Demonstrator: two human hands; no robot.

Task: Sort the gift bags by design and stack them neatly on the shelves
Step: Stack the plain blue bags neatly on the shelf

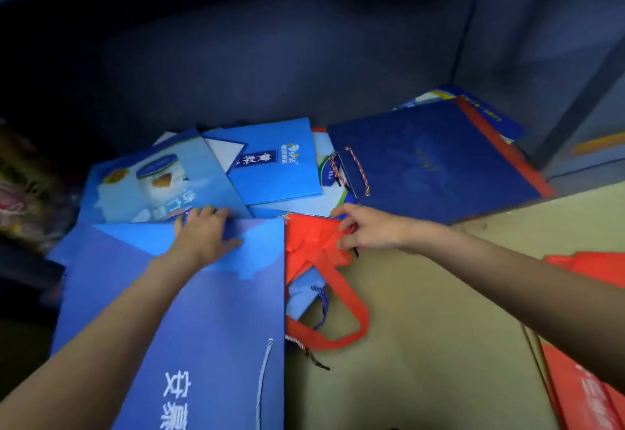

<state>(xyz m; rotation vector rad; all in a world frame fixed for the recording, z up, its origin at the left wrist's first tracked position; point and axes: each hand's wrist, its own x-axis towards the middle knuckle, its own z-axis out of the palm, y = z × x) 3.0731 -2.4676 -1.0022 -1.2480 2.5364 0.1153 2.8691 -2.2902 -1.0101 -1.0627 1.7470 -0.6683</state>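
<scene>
- A large blue gift bag (209,311) lies flat at the near left of the tan surface (422,311), white characters and a cord handle at its near end.
- The left hand (203,233) lies on its far edge, fingers curled over that edge and gripping it.
- Just right, touching it, a red fabric bag (314,243) lies crumpled, its loop handles trailing toward the camera; the right hand (365,227) pinches its far corner.
- Beyond lie a light blue bag with a tub picture (152,186), a blue bag with a white logo (274,162) and a navy bag (436,159).
- Red bags (585,396) sit at the right edge.
</scene>
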